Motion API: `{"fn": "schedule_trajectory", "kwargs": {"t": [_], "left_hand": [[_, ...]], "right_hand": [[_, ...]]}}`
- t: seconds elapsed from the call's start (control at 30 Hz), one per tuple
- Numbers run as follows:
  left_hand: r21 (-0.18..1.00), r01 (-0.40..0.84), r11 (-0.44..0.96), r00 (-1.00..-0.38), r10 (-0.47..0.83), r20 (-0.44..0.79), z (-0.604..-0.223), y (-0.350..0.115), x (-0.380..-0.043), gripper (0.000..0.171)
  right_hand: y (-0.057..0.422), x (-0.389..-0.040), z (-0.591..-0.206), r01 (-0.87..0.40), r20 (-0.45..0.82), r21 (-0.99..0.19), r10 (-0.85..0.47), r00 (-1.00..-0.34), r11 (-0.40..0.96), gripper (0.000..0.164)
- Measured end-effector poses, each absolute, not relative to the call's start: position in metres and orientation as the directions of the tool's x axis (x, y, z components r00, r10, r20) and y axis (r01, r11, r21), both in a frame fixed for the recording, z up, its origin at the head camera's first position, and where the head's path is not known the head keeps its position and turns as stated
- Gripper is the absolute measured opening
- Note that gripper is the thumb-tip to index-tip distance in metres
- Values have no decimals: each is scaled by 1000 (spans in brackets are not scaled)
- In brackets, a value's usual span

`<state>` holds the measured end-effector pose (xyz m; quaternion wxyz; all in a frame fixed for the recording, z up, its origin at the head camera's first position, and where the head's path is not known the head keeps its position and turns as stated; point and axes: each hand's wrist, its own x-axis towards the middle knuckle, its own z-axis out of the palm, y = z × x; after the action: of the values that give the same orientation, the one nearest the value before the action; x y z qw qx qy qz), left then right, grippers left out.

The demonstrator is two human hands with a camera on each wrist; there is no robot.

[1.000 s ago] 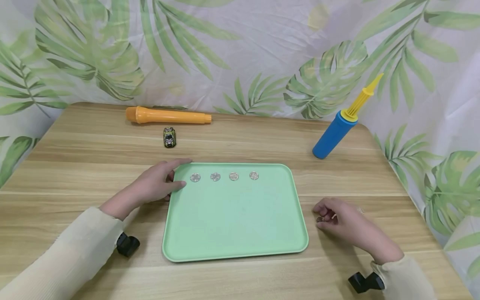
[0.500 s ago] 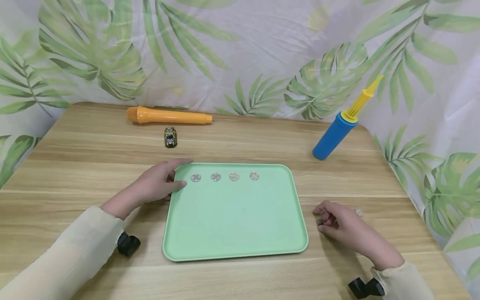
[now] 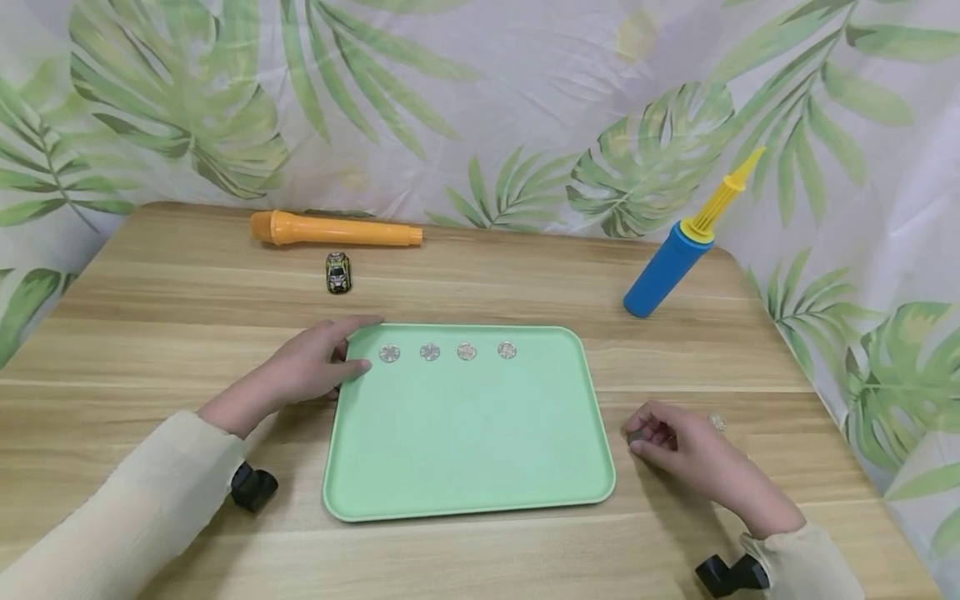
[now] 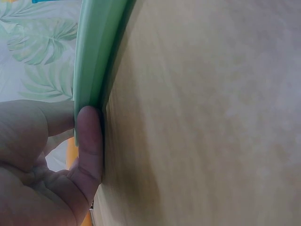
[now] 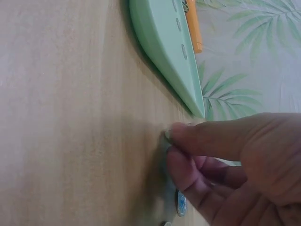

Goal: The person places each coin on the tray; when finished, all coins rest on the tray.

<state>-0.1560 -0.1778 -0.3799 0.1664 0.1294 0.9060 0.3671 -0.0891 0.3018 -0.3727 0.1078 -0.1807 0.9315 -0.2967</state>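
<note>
My left hand (image 3: 311, 364) grips the left rim of a light green tray (image 3: 468, 502) near its far corner, the thumb over the rim. In the left wrist view, a finger (image 4: 90, 136) lies against the tray's outer wall (image 4: 96, 52). Several silvery coins (image 3: 430, 352) lie in a row along the tray's far side. To the right of the tray, low over the table, my right hand (image 3: 686, 442) pinches another coin (image 3: 637, 435) between thumb and fingertips. That coin's edge (image 5: 167, 135) shows at the thumb tip in the right wrist view.
A loose coin (image 3: 717, 422) lies on the wooden table (image 3: 525, 554) just beyond my right hand. An orange toy microphone (image 3: 337, 228) and a small toy car (image 3: 338, 273) are at the back left. A blue and yellow balloon pump (image 3: 667, 268) stands at the back right.
The right fingers have shifted slightly, and the coin between them now sits closer to the fingertips. The loose coin behind that hand shows more fully. Left hand and tray stay put.
</note>
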Motion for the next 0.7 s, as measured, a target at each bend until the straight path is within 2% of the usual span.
{"fn": "schedule_trajectory", "kwargs": {"t": [0.27,0.57,0.7], "left_hand": [[707,107,699,-909,357,-215,-380,-178,-157,68],[707,102,699,-910,353,-217,-380,-177,-158,68],[705,105,701,-911,352,-215,-380,-177,-157,68]], "right_hand": [[298,-104,-371,-226,-15,-625,-300,-954,748,10],[281,-137,-372,-108,-77,-736,-242,-967,668,16],[268,-152,-374,-104,-76,-771,-252,-965,628,17]]}}
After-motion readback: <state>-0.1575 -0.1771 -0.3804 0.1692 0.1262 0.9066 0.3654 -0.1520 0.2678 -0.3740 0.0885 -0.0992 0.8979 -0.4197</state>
